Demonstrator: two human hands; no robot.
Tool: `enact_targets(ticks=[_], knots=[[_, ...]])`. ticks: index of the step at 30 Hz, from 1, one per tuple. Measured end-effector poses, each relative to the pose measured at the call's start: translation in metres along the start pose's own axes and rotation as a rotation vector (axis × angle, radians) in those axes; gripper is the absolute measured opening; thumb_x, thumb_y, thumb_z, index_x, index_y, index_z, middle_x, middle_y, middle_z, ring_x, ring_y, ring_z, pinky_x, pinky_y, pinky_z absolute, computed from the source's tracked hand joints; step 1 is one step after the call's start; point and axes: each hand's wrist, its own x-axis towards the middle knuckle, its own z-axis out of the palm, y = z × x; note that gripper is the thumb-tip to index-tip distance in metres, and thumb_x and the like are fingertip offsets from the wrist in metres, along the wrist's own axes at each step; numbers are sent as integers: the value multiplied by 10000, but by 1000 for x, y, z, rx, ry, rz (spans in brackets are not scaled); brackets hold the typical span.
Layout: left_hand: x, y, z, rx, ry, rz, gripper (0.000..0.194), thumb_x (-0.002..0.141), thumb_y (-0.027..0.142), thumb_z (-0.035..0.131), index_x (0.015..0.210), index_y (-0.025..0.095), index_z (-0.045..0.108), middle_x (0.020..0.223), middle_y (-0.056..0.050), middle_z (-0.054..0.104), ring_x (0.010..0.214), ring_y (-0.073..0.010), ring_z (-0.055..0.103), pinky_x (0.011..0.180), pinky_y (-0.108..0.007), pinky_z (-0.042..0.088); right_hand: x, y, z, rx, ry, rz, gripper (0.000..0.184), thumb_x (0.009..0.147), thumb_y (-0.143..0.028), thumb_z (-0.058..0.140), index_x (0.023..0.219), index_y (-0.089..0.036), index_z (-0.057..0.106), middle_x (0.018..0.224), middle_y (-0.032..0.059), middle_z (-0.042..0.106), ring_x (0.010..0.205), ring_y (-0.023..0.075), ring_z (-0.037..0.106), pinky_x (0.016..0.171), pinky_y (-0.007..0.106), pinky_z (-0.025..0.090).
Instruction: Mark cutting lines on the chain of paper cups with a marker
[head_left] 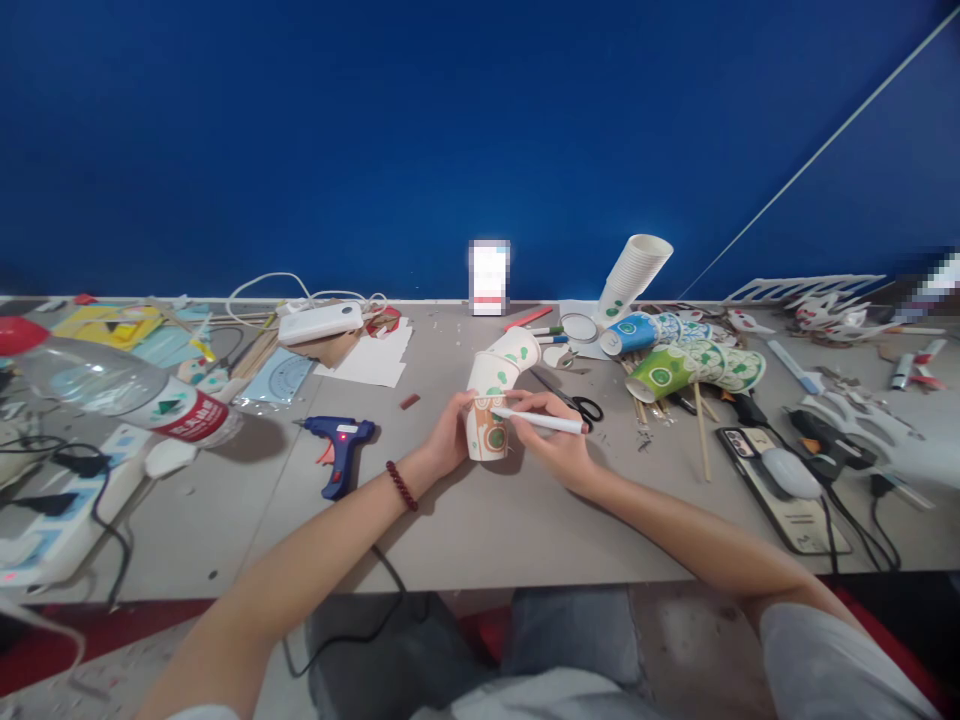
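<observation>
A bent chain of joined paper cups (493,382) lies on the table in front of me, white with green marks, its nearest cup partly coloured brown around a green circle. My left hand (453,436) grips that near cup from its left side. In my right hand (556,440) is a white marker (553,421), held like a pen, its tip against or just over the coloured cup. Which of the two I cannot tell. To the left of my left hand rests a blue glue gun (339,450) with a small red light on it.
A green cup chain (694,368), a blue cup chain (649,331) and a leaning cup stack (634,275) stand to the right. Black scissors (585,406) lie beyond my right hand. A large bottle (135,385) and power strip (82,515) occupy the left. A phone (780,490) lies right.
</observation>
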Motion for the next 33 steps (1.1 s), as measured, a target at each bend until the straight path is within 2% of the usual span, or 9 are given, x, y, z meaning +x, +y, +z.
enact_targets(ticks=[6, 12, 16, 20, 26, 33], knots=[[0, 1, -1, -1, -7, -3, 300, 718, 384, 658, 859, 121, 686, 731, -60, 701, 630, -194, 610, 616, -318, 472, 0, 1, -1, -5, -22, -20, 59, 825, -242, 680, 861, -222, 639, 1002, 91, 752, 1058, 258, 716, 890, 403, 561], [2, -1, -3, -14, 3, -6, 270, 724, 368, 651, 833, 122, 672, 706, -54, 689, 623, -190, 612, 625, -310, 464, 2, -3, -2, 34, -72, -34, 42, 811, -207, 669, 783, -214, 639, 771, 59, 730, 1098, 297, 700, 868, 420, 562], [2, -1, -2, -11, 14, -2, 254, 725, 375, 647, 794, 131, 662, 694, -46, 687, 600, -180, 608, 592, -298, 454, 2, -5, -3, 36, -87, -24, 72, 788, -196, 684, 741, -218, 633, 725, 52, 713, 1102, 310, 695, 882, 434, 558], [1, 0, -1, -1, 17, -3, 278, 723, 385, 648, 806, 122, 677, 693, -47, 690, 602, -177, 607, 580, -292, 451, 2, -4, -3, 35, -74, -27, 57, 810, -213, 672, 767, -220, 634, 769, 59, 726, 1103, 298, 696, 873, 423, 562], [2, -1, -3, -14, 13, -13, 271, 719, 368, 649, 839, 129, 688, 736, -57, 710, 623, -187, 613, 603, -299, 456, -1, 3, 0, 2, -13, -18, 66, 838, -267, 675, 865, -222, 635, 1016, 100, 750, 1061, 263, 715, 899, 415, 554], [3, -2, -5, -32, 24, 4, 284, 706, 362, 636, 855, 125, 687, 778, -76, 720, 662, -208, 626, 649, -324, 463, 0, 3, -3, 52, -20, -24, 68, 865, -283, 663, 886, -226, 632, 993, 90, 754, 1070, 261, 715, 887, 409, 565]])
